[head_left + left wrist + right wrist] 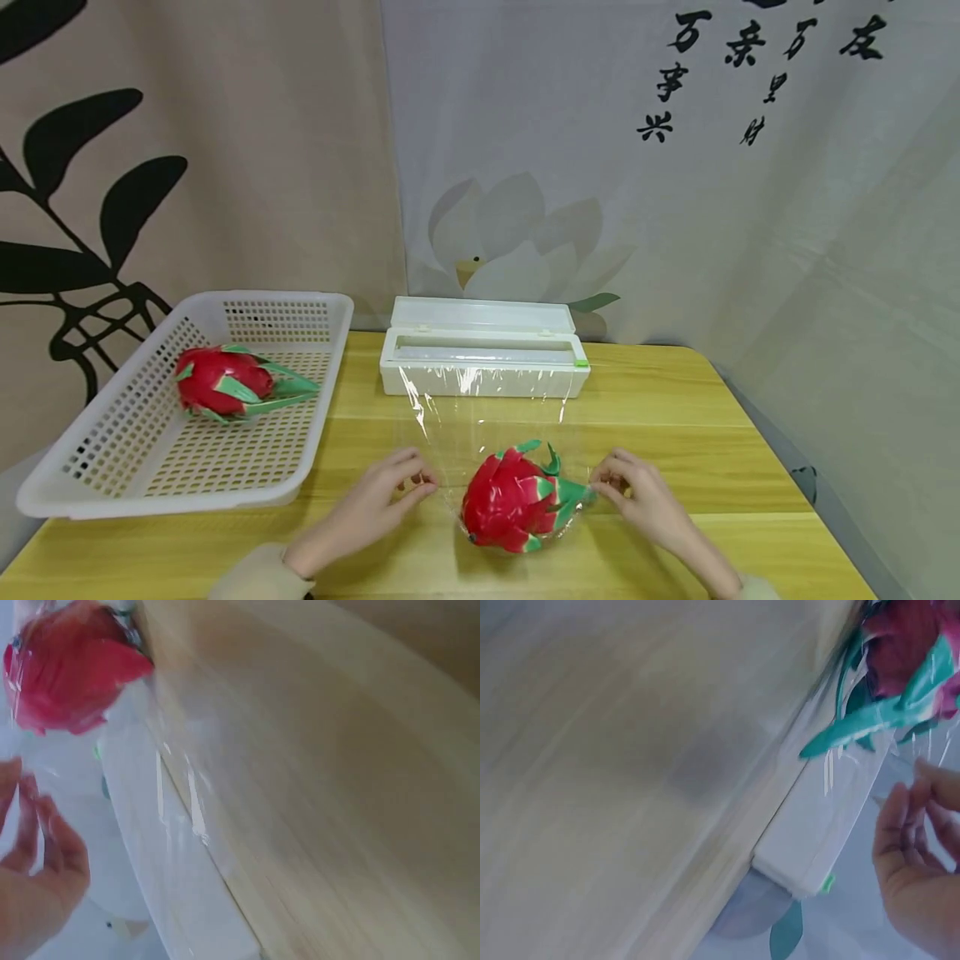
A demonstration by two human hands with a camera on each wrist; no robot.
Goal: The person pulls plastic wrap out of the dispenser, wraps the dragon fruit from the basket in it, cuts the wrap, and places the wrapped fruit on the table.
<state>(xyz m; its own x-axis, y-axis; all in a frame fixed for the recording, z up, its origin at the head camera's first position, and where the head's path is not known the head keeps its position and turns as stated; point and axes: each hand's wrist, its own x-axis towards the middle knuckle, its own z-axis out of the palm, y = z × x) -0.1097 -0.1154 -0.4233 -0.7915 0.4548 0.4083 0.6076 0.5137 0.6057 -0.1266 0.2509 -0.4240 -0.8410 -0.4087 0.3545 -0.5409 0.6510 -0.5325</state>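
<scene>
A red dragon fruit [504, 504] with green-tipped scales lies on the table in front of the person. Clear cling film [480, 421] stretches from the white dispenser box [483, 382] down to the fruit and covers it. Left of the fruit, the left hand [382, 497] pinches the film's edge between thumb and fingers. On the other side the right hand [643, 500] pinches the opposite edge, close to the green leaf tips [877, 720]. Both wrist views show the film over the fruit, with the fingertips a short way from it.
At the left stands a white plastic basket [306, 483] with a second dragon fruit [225, 383] inside. The dispenser's lid [482, 314] is raised at the table's back edge. A printed curtain [525, 150] hangs behind the wooden table [667, 400].
</scene>
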